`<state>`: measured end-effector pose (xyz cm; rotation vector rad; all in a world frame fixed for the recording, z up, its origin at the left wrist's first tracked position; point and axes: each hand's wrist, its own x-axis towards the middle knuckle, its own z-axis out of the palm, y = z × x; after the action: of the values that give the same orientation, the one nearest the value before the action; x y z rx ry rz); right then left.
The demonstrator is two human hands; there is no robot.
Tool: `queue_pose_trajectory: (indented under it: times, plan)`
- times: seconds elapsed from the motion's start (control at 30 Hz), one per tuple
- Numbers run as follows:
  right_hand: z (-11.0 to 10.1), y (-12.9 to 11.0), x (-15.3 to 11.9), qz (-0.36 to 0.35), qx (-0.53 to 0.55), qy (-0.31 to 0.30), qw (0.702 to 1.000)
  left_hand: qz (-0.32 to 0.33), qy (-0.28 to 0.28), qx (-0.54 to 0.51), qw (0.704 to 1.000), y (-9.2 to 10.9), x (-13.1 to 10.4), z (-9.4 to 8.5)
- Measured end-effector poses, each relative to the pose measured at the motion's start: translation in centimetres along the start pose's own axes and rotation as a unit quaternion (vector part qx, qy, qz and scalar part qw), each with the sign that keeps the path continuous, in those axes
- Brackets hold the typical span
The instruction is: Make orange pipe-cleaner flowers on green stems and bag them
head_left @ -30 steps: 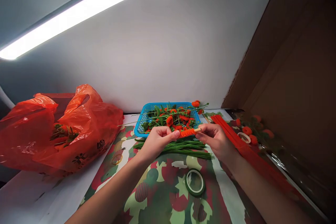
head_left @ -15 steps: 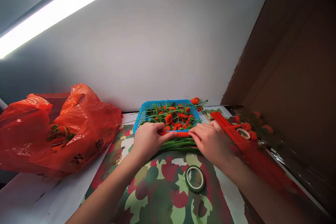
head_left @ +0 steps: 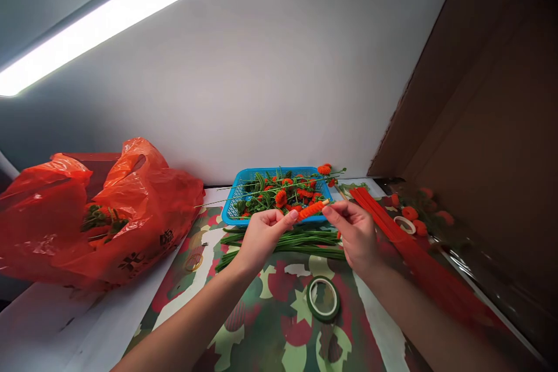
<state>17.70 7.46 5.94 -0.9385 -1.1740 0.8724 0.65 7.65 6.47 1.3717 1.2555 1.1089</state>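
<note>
In front of the blue basket [head_left: 231, 203], my left hand [head_left: 264, 235] pinches the left end of a stick wound with an orange pipe cleaner [head_left: 310, 210]. The stick's pale tip [head_left: 325, 202] shows at the right end of the coil. My right hand [head_left: 355, 235] is closed with thumb and fingers pinched at that end. A short orange bit [head_left: 339, 234] shows just under its fingers, so it seems to grip the pipe cleaner's loose end. Green pipe cleaner stems [head_left: 305, 240] lie in a bundle below the hands. Orange flowers [head_left: 281, 197] with green stems fill the basket.
A roll of green tape [head_left: 323, 299] lies on the camouflage-patterned mat [head_left: 261, 331]. At left stands a red plastic bag [head_left: 143, 215] holding plant-like pieces. Orange-red pipe cleaners [head_left: 379, 212], a white tape ring [head_left: 404, 225] and orange balls [head_left: 410, 213] are at right, beside a cardboard wall [head_left: 479, 99].
The wound stick has tilted, its right end now higher with the pale tip showing. My right hand has turned and risen slightly; the green stems are less covered.
</note>
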Motion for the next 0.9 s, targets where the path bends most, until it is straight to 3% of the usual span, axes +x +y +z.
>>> queue_pose_trajectory:
  times: [0.1, 0.2, 0.4, 0.63, 0.77, 0.9]
  plan:
    - [0.0, 0.0, 0.6, 0.067, 0.043, -0.032, 0.996, -0.012, -0.014, 0.001, 1.000, 0.0, -0.1, 0.1]
    - [-0.1, -0.2, 0.8, 0.091, 0.056, -0.065, 0.992, -0.015, -0.031, 0.008, 0.999, 0.1, -0.2, 0.1]
    - [0.2, 0.4, -0.2, 0.051, 0.016, -0.101, 0.993, -0.020, -0.058, 0.011, 0.998, 0.4, -0.5, 0.4]
    - [1.4, 2.2, -1.6, 0.065, -0.006, -0.158, 0.985, -0.072, -0.087, -0.065, 0.991, 1.0, -0.9, 0.8]
    - [1.1, 1.8, -1.1, 0.063, -0.030, -0.207, 0.976, -0.037, -0.141, -0.037, 0.989, 0.9, -0.7, 0.5]
    - [-0.7, 0.6, 0.7, 0.080, -0.053, -0.303, 0.948, 0.024, -0.162, 0.006, 0.986, 0.9, -0.7, 0.0]
